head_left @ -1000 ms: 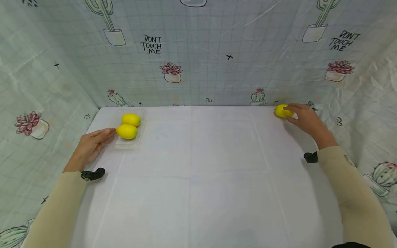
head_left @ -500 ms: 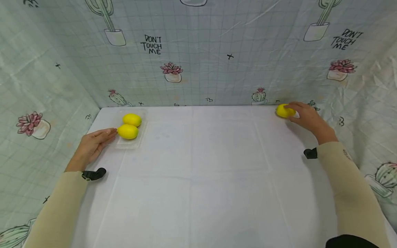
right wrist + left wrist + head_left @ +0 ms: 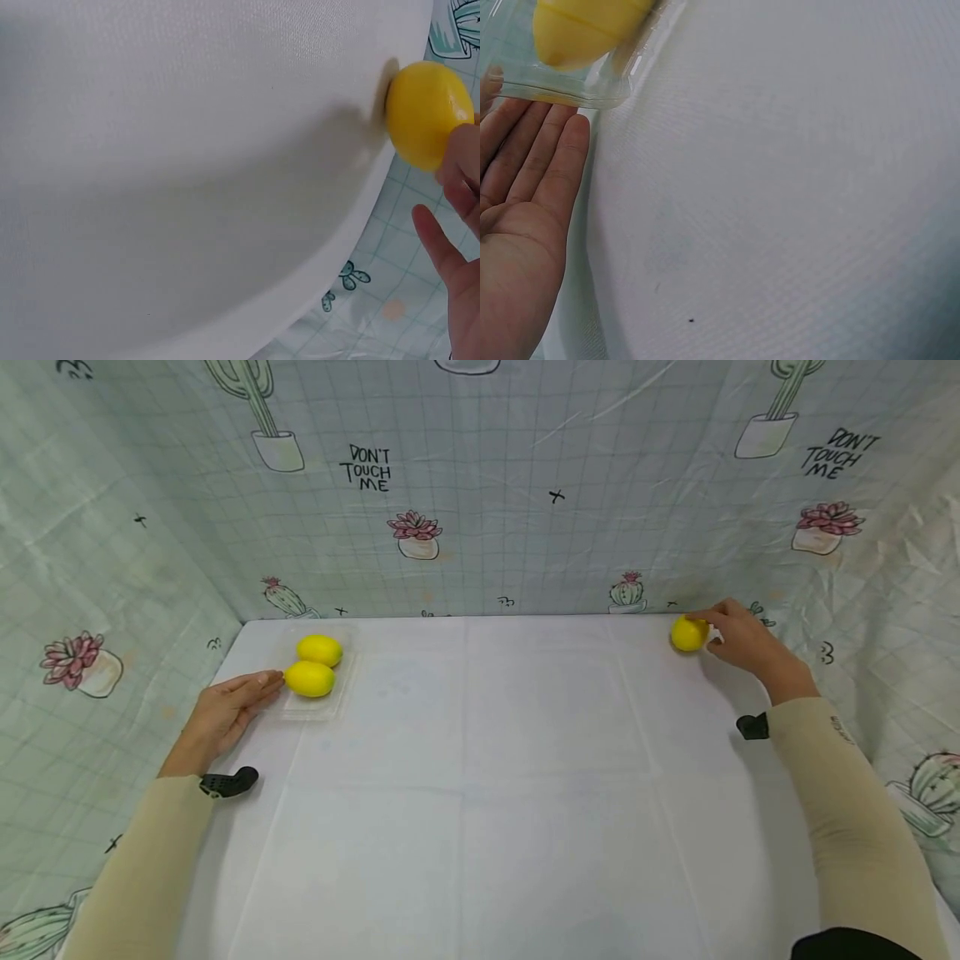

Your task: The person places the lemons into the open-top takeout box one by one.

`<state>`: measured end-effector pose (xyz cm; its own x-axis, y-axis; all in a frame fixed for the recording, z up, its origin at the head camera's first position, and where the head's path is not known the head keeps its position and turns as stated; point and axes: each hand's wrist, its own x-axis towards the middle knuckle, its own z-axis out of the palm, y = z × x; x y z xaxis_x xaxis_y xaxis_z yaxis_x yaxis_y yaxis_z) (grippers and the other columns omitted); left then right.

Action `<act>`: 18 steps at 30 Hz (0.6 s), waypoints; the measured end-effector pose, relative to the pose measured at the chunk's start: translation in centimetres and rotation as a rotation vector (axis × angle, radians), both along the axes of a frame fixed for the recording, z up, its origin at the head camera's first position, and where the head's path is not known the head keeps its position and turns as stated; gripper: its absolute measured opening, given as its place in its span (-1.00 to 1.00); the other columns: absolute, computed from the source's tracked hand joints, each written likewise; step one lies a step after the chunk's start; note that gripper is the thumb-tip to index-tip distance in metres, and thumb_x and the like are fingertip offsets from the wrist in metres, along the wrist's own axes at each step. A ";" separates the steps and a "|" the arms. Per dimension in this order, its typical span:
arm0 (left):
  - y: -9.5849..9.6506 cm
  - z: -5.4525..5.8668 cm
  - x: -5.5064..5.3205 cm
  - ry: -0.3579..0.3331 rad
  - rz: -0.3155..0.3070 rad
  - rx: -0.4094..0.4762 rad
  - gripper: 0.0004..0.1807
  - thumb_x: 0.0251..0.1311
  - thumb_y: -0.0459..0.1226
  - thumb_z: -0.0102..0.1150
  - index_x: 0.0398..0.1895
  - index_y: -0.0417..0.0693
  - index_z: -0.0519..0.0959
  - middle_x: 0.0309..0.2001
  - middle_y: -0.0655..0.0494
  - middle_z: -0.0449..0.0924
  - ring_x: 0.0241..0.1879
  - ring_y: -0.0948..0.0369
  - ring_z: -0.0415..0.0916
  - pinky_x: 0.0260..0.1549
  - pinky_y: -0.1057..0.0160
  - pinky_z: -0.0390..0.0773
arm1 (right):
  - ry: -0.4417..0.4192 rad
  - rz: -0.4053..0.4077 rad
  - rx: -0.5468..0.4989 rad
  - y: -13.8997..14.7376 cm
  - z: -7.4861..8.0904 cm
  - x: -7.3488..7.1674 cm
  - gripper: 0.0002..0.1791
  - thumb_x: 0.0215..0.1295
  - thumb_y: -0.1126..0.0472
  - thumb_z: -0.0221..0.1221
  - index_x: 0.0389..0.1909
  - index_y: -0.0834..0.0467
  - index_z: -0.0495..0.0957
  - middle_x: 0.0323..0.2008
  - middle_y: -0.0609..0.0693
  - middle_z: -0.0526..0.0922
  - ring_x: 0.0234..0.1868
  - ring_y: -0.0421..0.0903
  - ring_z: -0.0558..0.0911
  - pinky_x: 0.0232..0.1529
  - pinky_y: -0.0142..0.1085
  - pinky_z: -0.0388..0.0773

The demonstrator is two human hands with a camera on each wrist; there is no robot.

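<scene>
Touching a lemon [image 3: 686, 635] on the table [image 3: 465, 818] just ahead of its bent fingers, the right hand [image 3: 746, 642]: gripping? Can't tell. Cloth [image 3: 555, 547] blocks the space beyond. Left hand [image 3: 229, 714], fingers straight, meets the tray [image 3: 307, 715] holding two more lemons [image 3: 309, 679].

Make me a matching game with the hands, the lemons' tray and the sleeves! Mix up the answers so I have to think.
Things:
1. left hand
2. right hand
3. clear tray
4. sleeves

Clues:
A. two lemons lie in it
B. beige
C. straight fingers at the tray's edge
D. touching the lone lemon

Right pairs: 1-C, 2-D, 3-A, 4-B
</scene>
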<state>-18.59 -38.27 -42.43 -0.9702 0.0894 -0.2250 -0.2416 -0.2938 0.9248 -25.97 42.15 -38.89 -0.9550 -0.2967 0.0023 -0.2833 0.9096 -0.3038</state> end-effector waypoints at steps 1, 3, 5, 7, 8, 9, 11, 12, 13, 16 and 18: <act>0.0 0.0 0.0 0.001 -0.001 0.007 -0.67 0.45 -0.37 0.12 0.21 -0.18 0.62 0.10 0.12 0.70 0.15 0.25 0.63 0.24 0.23 0.52 | 0.010 0.009 0.008 -0.1 0.1 -0.1 -0.42 0.28 0.51 0.23 0.33 0.38 0.38 0.17 0.46 0.28 0.12 0.40 0.35 0.18 0.34 0.44; 0.0 0.0 0.0 0.000 0.000 0.007 -0.68 0.45 -0.37 0.11 0.20 -0.18 0.63 0.10 0.12 0.70 0.15 0.25 0.63 0.24 0.24 0.53 | 0.013 0.025 0.027 -0.2 0.2 -0.2 -0.42 0.24 0.48 0.29 0.28 0.44 0.37 0.25 0.48 0.26 0.23 0.44 0.27 0.31 0.37 0.31; 0.0 0.1 0.1 -0.006 -0.001 0.007 -0.68 0.45 -0.37 0.11 0.20 -0.18 0.63 0.10 0.12 0.70 0.15 0.25 0.63 0.24 0.24 0.53 | -0.010 0.032 0.034 -0.3 0.3 -0.5 -0.41 0.23 0.46 0.32 0.26 0.48 0.35 0.36 0.48 0.20 0.36 0.47 0.18 0.41 0.38 0.16; 0.0 0.1 0.1 -0.009 0.003 -0.009 -0.68 0.45 -0.36 0.12 0.21 -0.16 0.63 0.10 0.14 0.71 0.15 0.26 0.62 0.24 0.25 0.53 | -0.051 0.024 0.038 -0.4 0.4 -0.6 -0.40 0.27 0.42 0.31 0.28 0.47 0.32 0.41 0.47 0.18 0.40 0.47 0.16 0.44 0.37 0.12; 0.0 0.2 0.1 -0.010 0.005 -0.011 -0.67 0.45 -0.35 0.13 0.22 -0.17 0.62 0.10 0.14 0.71 0.15 0.26 0.62 0.25 0.25 0.53 | -0.072 0.014 0.040 -0.4 0.4 -0.7 -0.40 0.30 0.39 0.30 0.29 0.46 0.30 0.40 0.47 0.21 0.38 0.46 0.20 0.42 0.37 0.16; 0.0 0.2 0.1 -0.012 0.007 -0.015 -0.66 0.44 -0.35 0.13 0.22 -0.16 0.62 0.10 0.14 0.71 0.15 0.27 0.62 0.25 0.25 0.53 | -0.087 0.006 0.040 -0.4 0.5 -0.7 -0.41 0.33 0.37 0.29 0.30 0.45 0.29 0.38 0.48 0.24 0.35 0.45 0.26 0.40 0.36 0.21; 0.0 0.2 0.1 -0.008 0.008 -0.016 -0.65 0.44 -0.35 0.14 0.24 -0.17 0.60 0.10 0.14 0.70 0.16 0.27 0.62 0.25 0.25 0.52 | -0.104 -0.012 0.052 -0.4 0.6 -0.7 -0.42 0.38 0.32 0.26 0.30 0.43 0.27 0.30 0.49 0.34 0.24 0.41 0.38 0.32 0.35 0.33; 0.1 0.2 0.1 -0.005 0.008 -0.016 -0.64 0.44 -0.35 0.14 0.25 -0.18 0.59 0.10 0.14 0.70 0.16 0.27 0.62 0.25 0.25 0.52 | -0.107 -0.017 0.059 -0.5 0.6 -0.6 -0.42 0.39 0.30 0.25 0.30 0.43 0.27 0.25 0.50 0.39 0.18 0.40 0.43 0.28 0.34 0.38; 0.1 0.2 0.1 -0.002 0.007 -0.014 -0.63 0.44 -0.35 0.14 0.27 -0.19 0.58 0.10 0.14 0.70 0.16 0.26 0.62 0.25 0.25 0.52 | -0.107 -0.022 0.066 -0.5 0.7 -0.6 -0.43 0.41 0.29 0.25 0.29 0.43 0.26 0.20 0.50 0.44 0.13 0.37 0.47 0.24 0.32 0.43; 0.1 0.2 0.0 0.008 0.000 -0.009 -0.63 0.45 -0.36 0.12 0.27 -0.20 0.57 0.11 0.13 0.70 0.16 0.26 0.62 0.25 0.24 0.52 | -0.104 -0.029 0.085 -0.6 0.9 -0.5 -0.43 0.42 0.26 0.25 0.30 0.45 0.28 0.17 0.50 0.47 0.11 0.36 0.49 0.23 0.30 0.45; 0.1 0.2 0.1 0.016 -0.004 -0.006 -0.64 0.46 -0.36 0.11 0.26 -0.21 0.57 0.11 0.13 0.70 0.17 0.25 0.61 0.26 0.24 0.52 | -0.105 -0.030 0.091 -0.6 1.0 -0.4 -0.41 0.42 0.23 0.25 0.32 0.45 0.31 0.19 0.50 0.46 0.14 0.37 0.48 0.25 0.31 0.43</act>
<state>-18.54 -38.18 -42.28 -0.9734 0.0921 -0.2100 -0.2279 -0.2872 0.9303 -26.37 41.53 -37.86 -0.9570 -0.2626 -0.1236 -0.2267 0.9423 -0.2462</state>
